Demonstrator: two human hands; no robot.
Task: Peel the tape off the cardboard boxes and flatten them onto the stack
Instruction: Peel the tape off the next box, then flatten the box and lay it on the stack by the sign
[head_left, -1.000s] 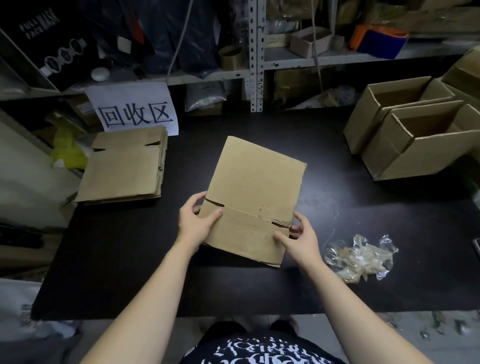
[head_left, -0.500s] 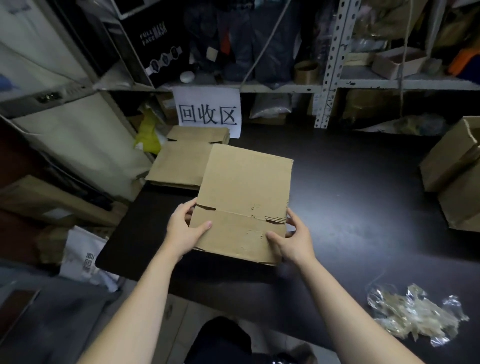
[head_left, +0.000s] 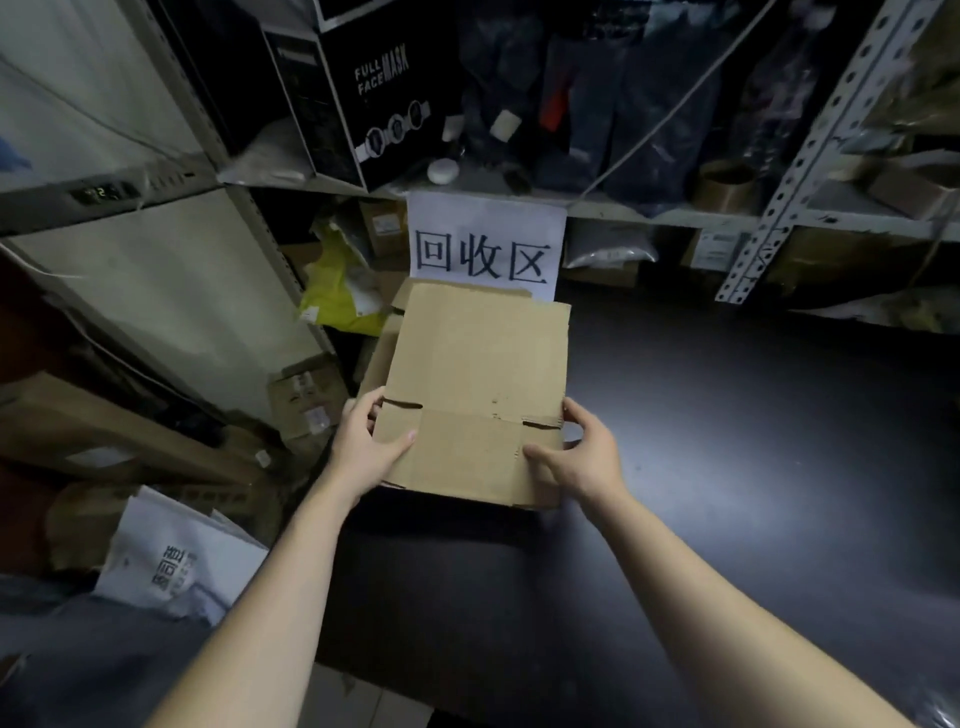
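Note:
A flattened brown cardboard box (head_left: 475, 379) is held flat over the stack of flattened boxes (head_left: 410, 296), which shows only as edges at its far and left sides. My left hand (head_left: 366, 441) grips the box's near left edge, thumb on top. My right hand (head_left: 584, 457) grips the near right edge, thumb on top and fingers under. The stack lies at the far left corner of the black table (head_left: 701, 467), below a white paper sign (head_left: 485, 244) with black characters.
Metal shelving (head_left: 795, 171) with bags and a black mask carton (head_left: 363, 88) runs behind the table. A yellow bag (head_left: 337, 291) sits left of the stack. Cartons and a white bag (head_left: 171, 571) lie on the floor at left.
Both hands carried the flattened box leftward and farther away until it hangs over the stack; the view turned left, so the open boxes and tape wad left the frame.

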